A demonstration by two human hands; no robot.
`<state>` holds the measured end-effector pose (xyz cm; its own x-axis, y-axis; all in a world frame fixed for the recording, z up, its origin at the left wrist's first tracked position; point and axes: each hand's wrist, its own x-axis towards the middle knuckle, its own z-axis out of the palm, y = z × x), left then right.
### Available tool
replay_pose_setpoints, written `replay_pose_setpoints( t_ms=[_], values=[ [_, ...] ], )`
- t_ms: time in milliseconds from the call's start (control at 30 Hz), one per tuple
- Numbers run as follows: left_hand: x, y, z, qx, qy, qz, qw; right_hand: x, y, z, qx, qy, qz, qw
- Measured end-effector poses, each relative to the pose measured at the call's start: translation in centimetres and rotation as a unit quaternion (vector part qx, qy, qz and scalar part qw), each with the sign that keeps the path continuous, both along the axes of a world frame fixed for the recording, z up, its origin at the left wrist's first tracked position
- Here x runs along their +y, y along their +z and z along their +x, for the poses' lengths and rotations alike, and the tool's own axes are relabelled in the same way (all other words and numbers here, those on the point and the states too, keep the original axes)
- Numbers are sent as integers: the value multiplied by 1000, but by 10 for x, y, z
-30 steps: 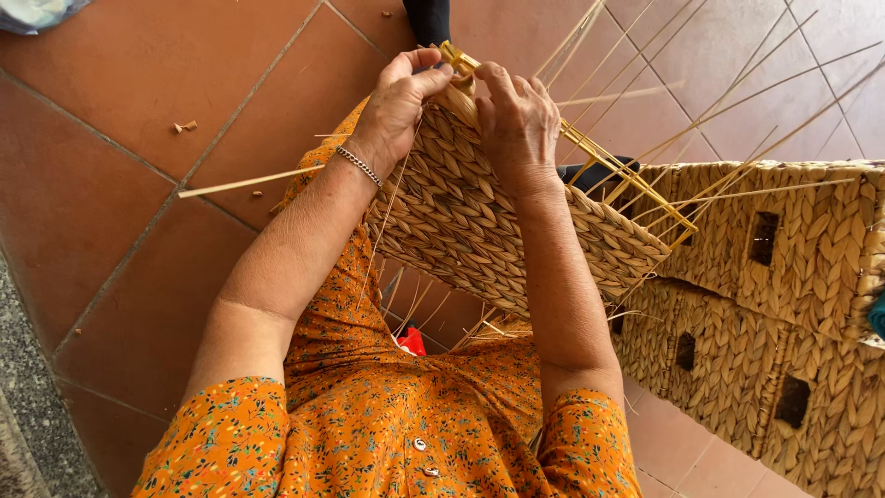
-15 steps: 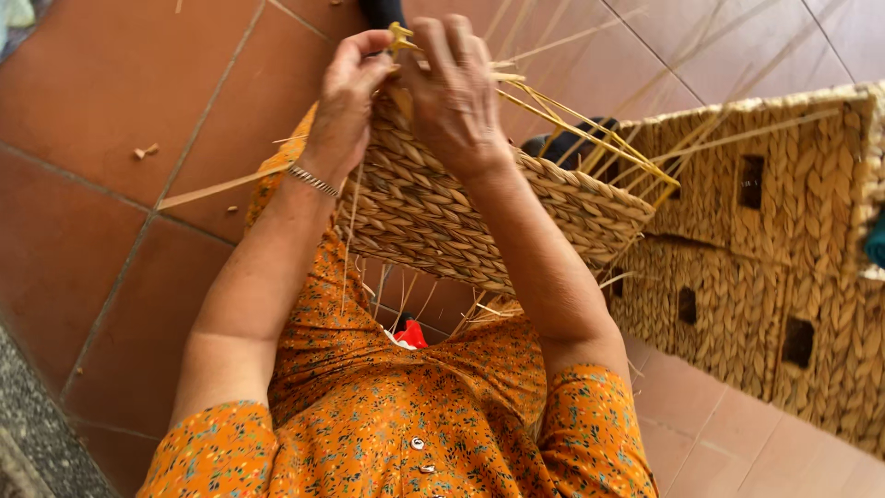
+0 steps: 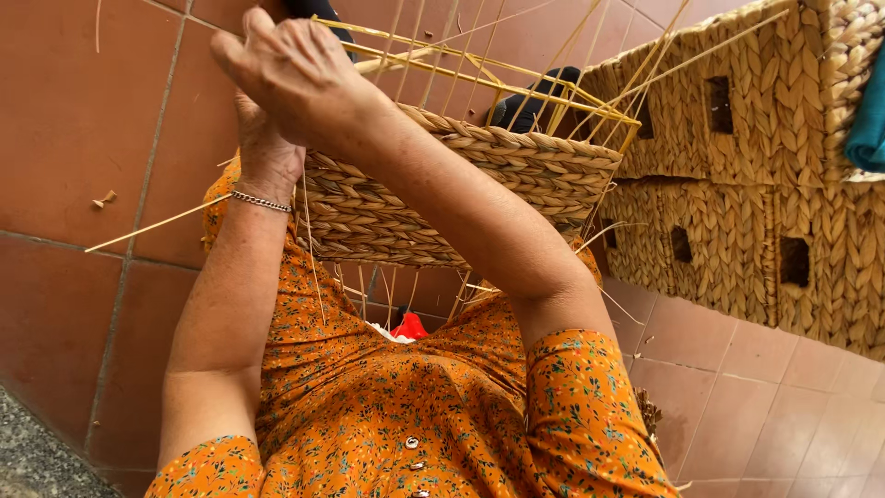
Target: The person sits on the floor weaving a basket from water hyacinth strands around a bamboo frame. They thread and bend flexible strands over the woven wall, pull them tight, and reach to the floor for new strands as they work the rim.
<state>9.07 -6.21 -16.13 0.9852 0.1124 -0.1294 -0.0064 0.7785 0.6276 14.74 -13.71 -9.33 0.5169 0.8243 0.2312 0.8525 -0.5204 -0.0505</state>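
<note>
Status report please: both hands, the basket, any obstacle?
Left hand and right hand together at near rim of half-woven straw basket. Grip hidden. Yellow frame wires bare above. Finished woven boxes close alongside.

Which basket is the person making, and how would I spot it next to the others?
Start at the person's orange dress and follow both arms up to the hands. The basket they work on rests against the lap, over the brown tiled floor. Unlike the finished baskets stacked at the right, it is only half woven, with thin yellow sticks poking out of its top.
</note>
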Motion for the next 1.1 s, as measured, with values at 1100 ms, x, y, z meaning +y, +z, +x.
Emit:
replay_pose_setpoints(
  t_ms=[1100],
  values=[
    [14,-31,8,-32,43,313,948,-162,5,-57,75,-227,-75,968]
  ],
)
